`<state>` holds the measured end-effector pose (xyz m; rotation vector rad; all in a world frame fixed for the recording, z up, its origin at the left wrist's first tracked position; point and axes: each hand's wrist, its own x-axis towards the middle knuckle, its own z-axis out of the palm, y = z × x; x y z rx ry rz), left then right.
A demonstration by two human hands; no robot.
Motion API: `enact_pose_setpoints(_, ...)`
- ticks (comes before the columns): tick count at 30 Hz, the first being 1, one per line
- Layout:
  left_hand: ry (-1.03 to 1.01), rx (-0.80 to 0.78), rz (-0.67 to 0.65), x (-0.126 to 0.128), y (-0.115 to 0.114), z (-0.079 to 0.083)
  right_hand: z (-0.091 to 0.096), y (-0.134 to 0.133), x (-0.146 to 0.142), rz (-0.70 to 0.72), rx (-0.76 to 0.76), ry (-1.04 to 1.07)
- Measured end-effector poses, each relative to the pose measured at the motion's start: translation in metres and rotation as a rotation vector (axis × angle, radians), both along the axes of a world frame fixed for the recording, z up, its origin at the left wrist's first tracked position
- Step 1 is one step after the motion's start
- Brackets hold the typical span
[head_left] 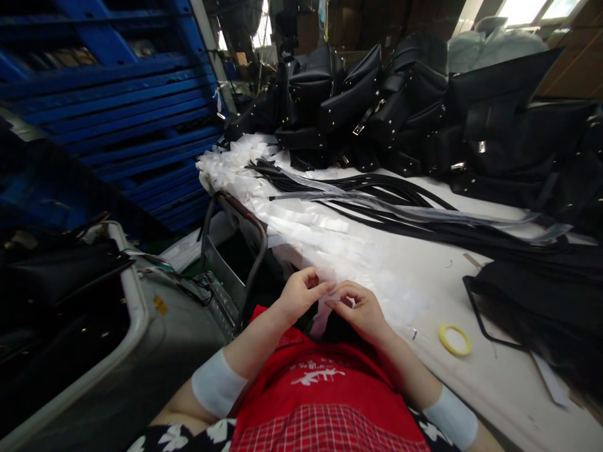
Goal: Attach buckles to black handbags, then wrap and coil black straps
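Note:
My left hand point(305, 292) and my right hand point(358, 309) meet at the table's near edge, just above the red apron point(330, 383). Between them is a thin white translucent strip point(322, 317), pinched by the fingers of both hands, its lower end hanging toward my lap. Its exact kind is hard to make out. Right beyond the hands, a spread of similar white strips point(325, 235) covers the table's left part and bunches up at the far corner.
Long black straps point(377, 188) lie across the white table point(405, 263). Black leather bags point(348, 94) are piled behind. A yellow tape ring point(455, 339) sits at right, near a black frame point(480, 314). On the left stand a bin point(141, 301) and blue pallets point(132, 107).

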<state>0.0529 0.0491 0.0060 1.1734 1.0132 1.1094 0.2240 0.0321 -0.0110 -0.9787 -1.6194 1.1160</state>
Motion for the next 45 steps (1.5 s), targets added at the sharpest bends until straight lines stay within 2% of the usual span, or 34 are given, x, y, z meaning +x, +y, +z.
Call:
enact_pose_setpoints(3,-0.054,0.075,0.12,0.002,-0.009,0.002,0.0,0.001,0.002,-0.085,0.024,0.002)
enact_pose_setpoints(5,-0.025,0.144,0.154,0.001,-0.014,0.003,0.002,0.002,0.004,-0.122,0.046,-0.003)
enact_pose_setpoints(8,0.104,0.251,0.079,-0.005,-0.018,0.003,0.004,0.002,0.006,-0.142,0.057,0.003)
enact_pose_setpoints(13,0.364,0.34,-0.142,-0.012,-0.019,0.001,0.004,0.001,0.006,-0.152,0.028,0.048)
enact_pose_setpoints(15,0.434,0.356,-0.151,-0.01,-0.019,0.001,0.003,0.001,0.005,-0.139,-0.004,0.059)
enact_pose_setpoints(18,0.475,0.335,-0.057,-0.006,-0.019,0.001,0.002,0.0,0.004,-0.125,-0.011,0.051)
enact_pose_setpoints(22,0.37,0.274,0.047,-0.008,-0.015,-0.001,-0.001,0.001,0.007,-0.153,0.031,0.007)
enact_pose_setpoints(27,0.144,0.122,0.008,-0.017,-0.012,-0.003,-0.013,0.003,0.008,-0.304,-0.116,0.114)
enact_pose_setpoints(31,-0.007,0.0,-0.066,-0.013,-0.016,-0.005,-0.017,0.003,0.003,-0.253,-0.222,0.22)
enact_pose_setpoints(34,0.021,0.03,-0.095,-0.004,-0.02,-0.006,-0.017,0.001,-0.003,-0.181,-0.269,0.198)
enact_pose_setpoints(37,0.154,0.209,-0.019,0.003,-0.023,-0.006,-0.013,0.0,-0.004,-0.153,-0.191,0.103)
enact_pose_setpoints(41,0.326,0.329,0.129,0.002,-0.02,-0.008,0.001,-0.001,0.007,-0.269,0.066,-0.1)
enact_pose_setpoints(45,0.407,0.366,0.09,-0.003,-0.013,-0.011,0.017,0.0,0.014,-0.201,0.221,-0.241)
